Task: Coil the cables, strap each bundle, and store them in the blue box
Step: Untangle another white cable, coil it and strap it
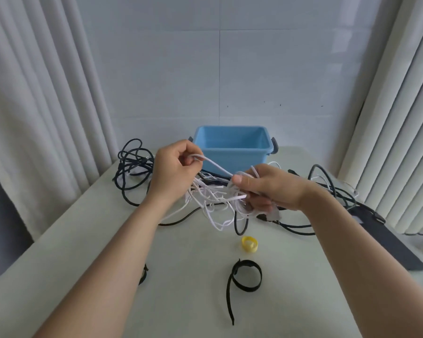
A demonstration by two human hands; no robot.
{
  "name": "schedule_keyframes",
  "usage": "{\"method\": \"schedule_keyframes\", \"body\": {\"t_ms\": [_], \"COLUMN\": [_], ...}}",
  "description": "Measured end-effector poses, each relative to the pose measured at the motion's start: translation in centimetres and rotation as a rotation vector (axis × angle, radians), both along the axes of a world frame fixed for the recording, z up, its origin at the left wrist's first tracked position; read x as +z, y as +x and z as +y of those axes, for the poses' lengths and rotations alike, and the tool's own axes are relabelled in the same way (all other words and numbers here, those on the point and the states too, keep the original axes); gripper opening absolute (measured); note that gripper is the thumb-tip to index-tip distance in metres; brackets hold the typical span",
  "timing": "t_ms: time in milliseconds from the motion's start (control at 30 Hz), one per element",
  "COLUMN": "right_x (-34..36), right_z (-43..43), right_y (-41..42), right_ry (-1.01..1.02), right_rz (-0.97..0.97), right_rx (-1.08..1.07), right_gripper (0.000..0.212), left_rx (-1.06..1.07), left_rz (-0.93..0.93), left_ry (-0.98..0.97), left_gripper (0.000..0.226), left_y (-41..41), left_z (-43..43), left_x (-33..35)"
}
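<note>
Progress looks small so far, in my judgement: no bundle is finished and the first cable is only being sorted.

At the far left of the table (181, 289) a heap of black cables (132, 167) lies loose, not coiled and not strapped. Near the left forearm a small black strap (144, 274) is partly hidden, so I cannot tell its shape.

The left hand (175, 167) is raised above the table and its fingers are curled, pinching a bend of the white cable (213, 196). From there one strand runs across to the right hand, and the rest hangs down between the hands as a tangle of irregular loops, not an orderly coil.

Behind the hands, at the far edge of the table, stands the blue box (232, 156). The part of its inside that I can see holds no cable.

In front, near the person, a yellow strap (249, 243) lies rolled up, and just below it a longer black strap (247, 274) lies in an open loop. Both are unused.

The right hand (269, 189) grips several gathered loops of the white cable, with thumb on top and fingers curled under. Further right, more black cables (327, 189) lie spread out.

So untangling, coiling, strapping and storing are nearly all left to do.
</note>
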State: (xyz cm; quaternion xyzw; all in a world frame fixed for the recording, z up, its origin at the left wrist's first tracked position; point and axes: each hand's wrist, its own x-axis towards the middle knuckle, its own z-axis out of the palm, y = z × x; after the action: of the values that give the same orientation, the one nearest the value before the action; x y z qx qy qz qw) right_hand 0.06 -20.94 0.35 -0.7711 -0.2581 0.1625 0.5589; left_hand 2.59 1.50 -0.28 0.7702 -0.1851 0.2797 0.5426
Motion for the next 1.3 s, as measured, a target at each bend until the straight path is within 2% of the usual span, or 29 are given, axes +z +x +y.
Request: {"method": "schedule_keyframes", "body": {"t_ms": [100,167,267,433,600,667,767,833,900,1000,1033,1100,1200,1300], "right_x": [0.6,1.3,2.4,3.5,3.3,3.3,3.8,4.2,4.5,4.8,4.9,5.0,5.2,5.8], "right_z": [-0.3,-0.5,-0.4,1.1,0.2,-0.5,-2.1,-3.1,-3.6,-3.5,-3.2,-2.7,-2.1,-1.5], "right_y": [-0.1,-0.3,-0.8,-1.4,-0.3,0.0,0.4,0.6,0.4,0.2,0.2,0.1,-0.5,-1.5], "right_ry": [0.1,0.281,0.552,0.915,1.275,1.338,1.405,1.47,1.471,1.405,1.356,1.205,0.906,0.7], "right_rz": [0.075,0.098,0.14,0.252,0.395,0.373,0.272,0.244,0.244,0.239,0.238,0.254,0.276,0.306], "right_rx": [0.075,0.087,0.046,-0.165,-0.232,-0.284,-0.386,-0.449,-0.487,-0.506,-0.509,-0.506,-0.437,-0.325], "right_gripper": [0.071,0.073,0.061,0.048,0.045,0.043,0.033,0.034,0.038,0.038,0.038,0.038,0.041,0.046], "left_rx": [-0.008,-0.001,-0.042,-0.147,-0.338,-0.393,-0.408,-0.397,-0.317,0.117,0.268,0.436,0.445,0.227], "left_rz": [-0.015,-0.008,0.047,0.208,0.318,0.354,0.413,0.452,0.45,0.352,0.305,0.185,-0.051,-0.07], "left_ry": [0.12,0.228,0.314,0.44,0.404,0.452,0.582,0.593,0.599,0.747,0.737,0.676,0.595,0.419], "left_gripper": [0.034,0.029,0.03,0.024,0.048,0.056,0.047,0.045,0.055,0.086,0.09,0.087,0.078,0.072], "left_y": [0.3,0.4,0.3,-0.1,-0.5,-0.3,-0.2,0.0,0.5,1.0,0.9,0.5,0.4,0.1], "left_z": [0.3,0.4,0.4,0.1,-0.4,-0.5,-0.1,0.3,0.6,0.5,0.5,0.3,-0.2,-1.0], "left_x": [-0.6,-1.1,-1.5,-1.2,-1.1,-1.5,-2.3,-2.7,-3.0,-2.9,-2.6,-2.1,-1.5,-0.9]}}
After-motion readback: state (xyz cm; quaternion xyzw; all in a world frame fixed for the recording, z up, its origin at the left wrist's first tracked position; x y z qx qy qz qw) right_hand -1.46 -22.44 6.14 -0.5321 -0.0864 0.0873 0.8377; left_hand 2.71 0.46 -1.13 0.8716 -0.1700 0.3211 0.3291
